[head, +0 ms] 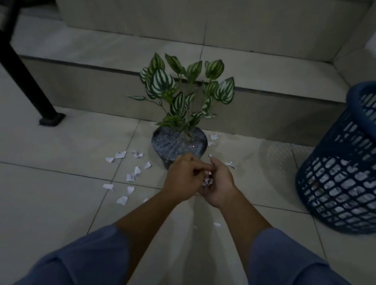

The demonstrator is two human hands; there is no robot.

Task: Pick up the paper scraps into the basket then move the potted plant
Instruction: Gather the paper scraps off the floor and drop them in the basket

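Paper scraps (121, 200) are lying scattered on the floor (37, 196), mostly left of the potted plant (179, 141), with a few to its right. A small bunch is sitting in the right hand (218, 187), whose fingers are curling round it just in front of the pot. The left hand (178, 176) is meeting it, fingers bent toward that palm; whether they are pinching a scrap I cannot tell. Gathering is looking only partly done. Next, the bunch is likely needing a carry rightward to the blue basket (354, 160), standing well apart, and a release over its rim.
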